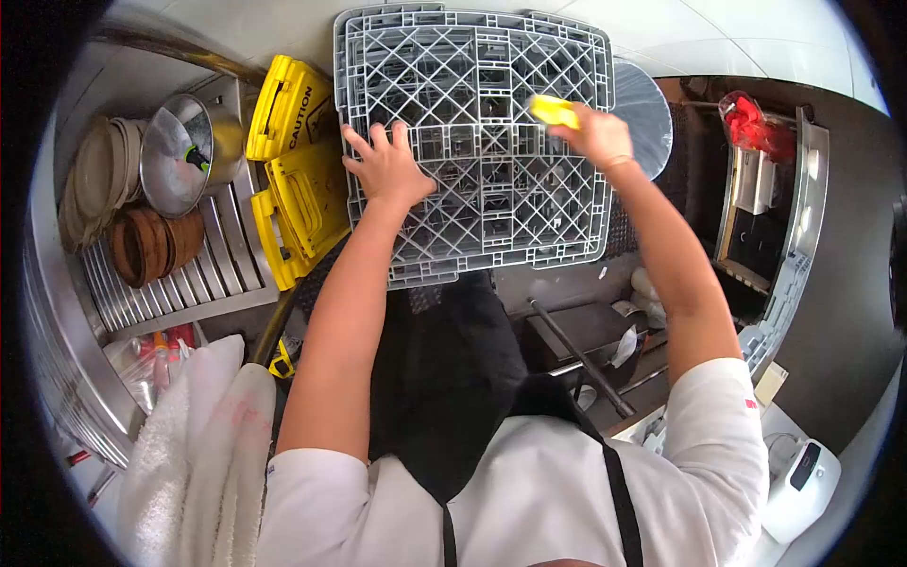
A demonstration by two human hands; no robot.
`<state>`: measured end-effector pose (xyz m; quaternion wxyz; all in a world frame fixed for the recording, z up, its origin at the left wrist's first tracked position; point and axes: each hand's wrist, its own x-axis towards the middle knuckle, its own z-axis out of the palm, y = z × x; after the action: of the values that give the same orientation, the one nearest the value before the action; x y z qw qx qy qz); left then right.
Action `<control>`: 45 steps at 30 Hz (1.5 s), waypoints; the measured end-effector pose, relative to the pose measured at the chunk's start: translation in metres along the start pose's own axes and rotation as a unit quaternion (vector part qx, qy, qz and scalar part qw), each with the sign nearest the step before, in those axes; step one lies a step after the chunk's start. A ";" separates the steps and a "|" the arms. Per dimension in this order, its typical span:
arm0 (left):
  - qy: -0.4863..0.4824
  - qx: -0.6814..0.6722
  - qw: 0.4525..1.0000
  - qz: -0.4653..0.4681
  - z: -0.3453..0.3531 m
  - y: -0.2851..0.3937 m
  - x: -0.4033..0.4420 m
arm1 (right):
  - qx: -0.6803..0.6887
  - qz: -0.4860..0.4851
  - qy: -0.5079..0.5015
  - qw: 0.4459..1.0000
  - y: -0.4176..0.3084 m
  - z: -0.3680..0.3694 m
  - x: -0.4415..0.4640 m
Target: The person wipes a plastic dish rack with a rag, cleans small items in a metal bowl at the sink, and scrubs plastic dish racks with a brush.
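A grey plastic lattice crate [496, 198] stands before me, its gridded face turned towards me. My left hand [387, 170] lies on its left part with the fingers spread, steadying against the grid. Between the fingers of my right hand [600, 137] is a small yellow block [555, 111], held over the crate's upper right. Its kind is not clear, since it is small and blurred. Whether the block touches the lattice I cannot tell.
Yellow caution signs [307, 189] lean left of the crate. Beyond them a slatted metal rack [227, 241] carries a metal bowl [222, 142], plates [99, 165] and brown wooden-looking bowls [156, 246]. Right of the crate is a round plastic-covered thing [647, 113]. White towels [179, 444] hang lower left.
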<state>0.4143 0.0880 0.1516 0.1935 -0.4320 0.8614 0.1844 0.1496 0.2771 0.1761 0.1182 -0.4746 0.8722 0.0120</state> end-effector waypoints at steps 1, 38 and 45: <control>-0.002 -0.002 1.000 0.001 -0.001 0.000 0.000 | -0.050 0.003 -0.021 0.999 0.018 -0.007 -0.004; 0.019 -0.019 1.000 -0.010 -0.004 -0.001 -0.002 | -0.041 -0.051 -0.072 0.995 -0.043 0.015 0.024; 0.047 -0.013 0.999 0.003 0.006 -0.003 0.002 | -0.025 0.027 -0.051 0.998 0.014 0.000 0.035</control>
<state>0.4170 0.0882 0.1448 0.1468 -0.4399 0.8683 0.1759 0.1197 0.2553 0.1672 0.1505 -0.4528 0.8767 0.0611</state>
